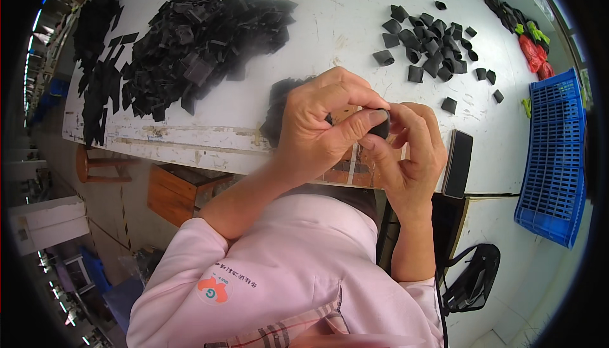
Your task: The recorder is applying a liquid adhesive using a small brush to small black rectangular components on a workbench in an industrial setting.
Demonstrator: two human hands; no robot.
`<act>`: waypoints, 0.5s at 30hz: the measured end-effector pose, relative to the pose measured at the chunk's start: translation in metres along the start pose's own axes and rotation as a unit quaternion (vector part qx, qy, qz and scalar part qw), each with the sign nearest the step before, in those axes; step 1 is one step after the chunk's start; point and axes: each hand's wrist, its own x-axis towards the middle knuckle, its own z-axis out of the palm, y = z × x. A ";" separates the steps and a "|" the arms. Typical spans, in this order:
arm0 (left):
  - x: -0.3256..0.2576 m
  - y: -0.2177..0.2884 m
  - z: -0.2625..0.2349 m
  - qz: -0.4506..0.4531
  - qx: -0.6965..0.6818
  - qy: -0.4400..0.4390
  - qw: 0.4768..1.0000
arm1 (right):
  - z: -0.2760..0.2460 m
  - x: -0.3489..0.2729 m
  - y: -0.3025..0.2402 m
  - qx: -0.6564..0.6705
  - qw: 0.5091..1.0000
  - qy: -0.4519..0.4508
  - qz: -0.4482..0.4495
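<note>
Between both hands, above the table's front edge, is a small black fabric piece (381, 128) with a rounded edge. My left hand (320, 120) pinches it with thumb and fingertips from the left. From the right, my right hand (415, 145) grips the same piece, its thumb underneath and fingers curled over. The fingers hide much of the piece. Behind my left wrist lies a small black heap (274, 112), partly covered by the hand. Several short black fabric tubes (431, 44) are scattered on the table beyond my right hand.
A large pile of flat black pieces (203, 44) covers the table's left, beside black strips (95, 75). A dark rectangular phone-like object (458, 163) lies near the right front edge. Farther right stands a blue plastic basket (553, 158). A wooden stool (171, 193) is below the table.
</note>
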 end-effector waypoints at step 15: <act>-0.023 -0.003 0.003 -0.177 -0.322 0.139 0.920 | 0.006 -0.003 0.010 -0.062 0.994 0.032 -0.089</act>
